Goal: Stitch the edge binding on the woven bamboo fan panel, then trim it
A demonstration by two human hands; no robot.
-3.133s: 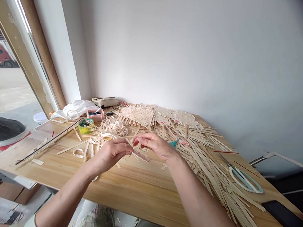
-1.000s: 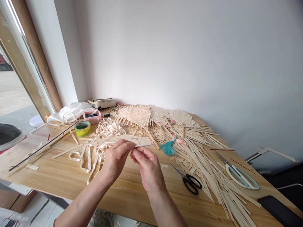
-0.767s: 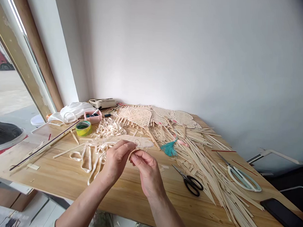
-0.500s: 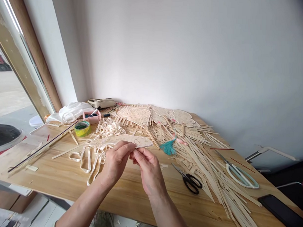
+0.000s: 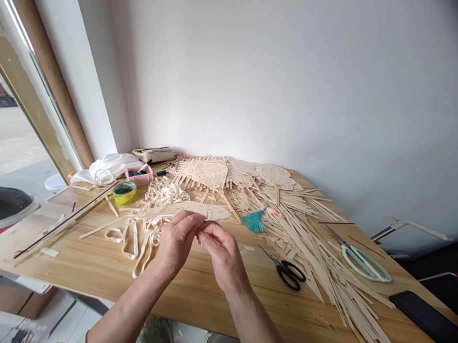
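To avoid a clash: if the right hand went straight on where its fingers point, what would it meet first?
Most likely the left hand, close against the fingertips of the right hand, just below the pale fan-shaped piece; depth is unclear here.

The person's left hand [image 5: 177, 245] and right hand [image 5: 222, 256] cover part of the pale fan-shaped piece [image 5: 197, 209], and whatever lies between their fingers [image 5: 191, 222] is too fine to make out, possibly a thread. The small items [image 5: 138, 173] in the pink box [image 5: 138, 180] are too small to tell apart. The black phone [image 5: 423, 316] runs off the right edge, and the red vehicle [image 5: 0, 97] beyond the window [image 5: 12, 134] is cut off at the left edge.
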